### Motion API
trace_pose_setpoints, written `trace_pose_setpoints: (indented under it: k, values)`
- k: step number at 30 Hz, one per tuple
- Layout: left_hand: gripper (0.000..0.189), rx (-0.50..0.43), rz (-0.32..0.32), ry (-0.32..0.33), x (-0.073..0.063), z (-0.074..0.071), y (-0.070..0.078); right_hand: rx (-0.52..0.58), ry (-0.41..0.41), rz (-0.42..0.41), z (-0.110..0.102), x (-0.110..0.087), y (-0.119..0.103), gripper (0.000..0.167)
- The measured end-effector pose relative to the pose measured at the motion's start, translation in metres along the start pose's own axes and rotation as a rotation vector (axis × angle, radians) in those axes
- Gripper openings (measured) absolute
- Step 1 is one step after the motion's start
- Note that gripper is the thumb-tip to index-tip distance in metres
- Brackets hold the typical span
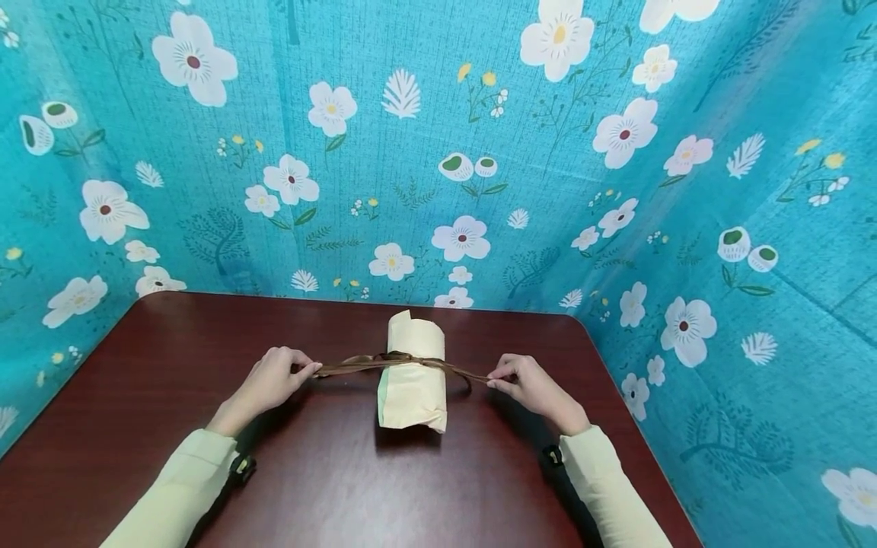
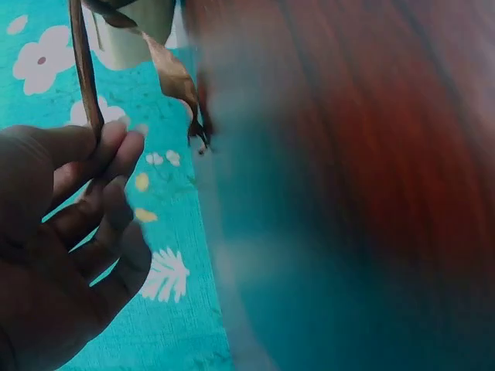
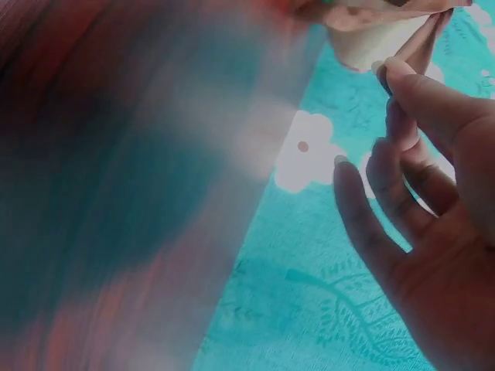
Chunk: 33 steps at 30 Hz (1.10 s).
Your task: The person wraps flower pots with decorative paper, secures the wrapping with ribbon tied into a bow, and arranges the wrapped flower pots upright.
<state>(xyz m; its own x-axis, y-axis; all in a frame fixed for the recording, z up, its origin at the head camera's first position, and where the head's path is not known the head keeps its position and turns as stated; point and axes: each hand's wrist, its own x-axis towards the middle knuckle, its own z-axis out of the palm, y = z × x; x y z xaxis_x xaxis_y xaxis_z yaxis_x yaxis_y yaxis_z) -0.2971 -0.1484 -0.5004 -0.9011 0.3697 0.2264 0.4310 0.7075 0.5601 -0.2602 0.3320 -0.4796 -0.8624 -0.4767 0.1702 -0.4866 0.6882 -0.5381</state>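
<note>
A rolled bundle of cream paper (image 1: 414,396), with a pale green edge at its left, lies on the dark red-brown table. Around its middle runs a brown ribbon (image 1: 352,365), crossed or knotted on top. To the bundle's left, my left hand (image 1: 274,377) pinches one part of the ribbon between thumb and fingertips. My right hand (image 1: 527,384) pinches another part on the opposite side, and both stretches are drawn out sideways. In the left wrist view a loose, twisted ribbon end (image 2: 174,77) hangs beside the hand. The ribbon's underside is hidden beneath the roll.
The glossy table (image 1: 315,472) has rounded far corners. Behind it and along the right side hangs a turquoise cloth (image 1: 411,198) printed with white flowers. Dark wrist bands (image 1: 242,466) show at both cream sleeves (image 1: 610,487).
</note>
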Motion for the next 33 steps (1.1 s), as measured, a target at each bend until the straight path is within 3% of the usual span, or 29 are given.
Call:
trace_pose_setpoints:
  k: [6, 10, 12, 16, 21, 24, 27, 33]
  values:
    - [0.015, -0.051, 0.107, -0.005, -0.002, -0.001, -0.004, -0.021, 0.041, 0.038, 0.002, 0.009, -0.015, 0.020]
    - [0.031, -0.096, 0.116, 0.026, 0.003, 0.000, 0.006, 0.003, 0.102, 0.051, 0.005, 0.021, -0.026, 0.026]
    - [0.037, -0.133, 0.095, 0.013, 0.006, 0.000, 0.014, 0.013, 0.134, 0.080, 0.007, 0.028, -0.034, 0.027]
    - [0.047, -0.264, 0.034, -0.086, 0.010, 0.006, 0.033, 0.062, 0.149, 0.191, 0.017, 0.044, -0.053, 0.044]
    - [0.055, -0.493, -0.099, -0.217, 0.020, 0.025, 0.049, 0.182, 0.057, 0.329, 0.034, 0.059, -0.071, 0.066]
    - [0.059, -0.615, -0.211, -0.303, 0.026, 0.036, 0.059, 0.223, 0.011, 0.388, 0.045, 0.063, -0.079, 0.070]
    - [0.063, -0.682, -0.282, -0.378, 0.030, 0.045, 0.066, 0.255, -0.011, 0.430, 0.055, 0.067, -0.086, 0.072]
    - [0.068, -0.816, -0.298, -0.415, 0.030, 0.059, 0.070, 0.251, 0.001, 0.467, 0.070, 0.075, -0.096, 0.071]
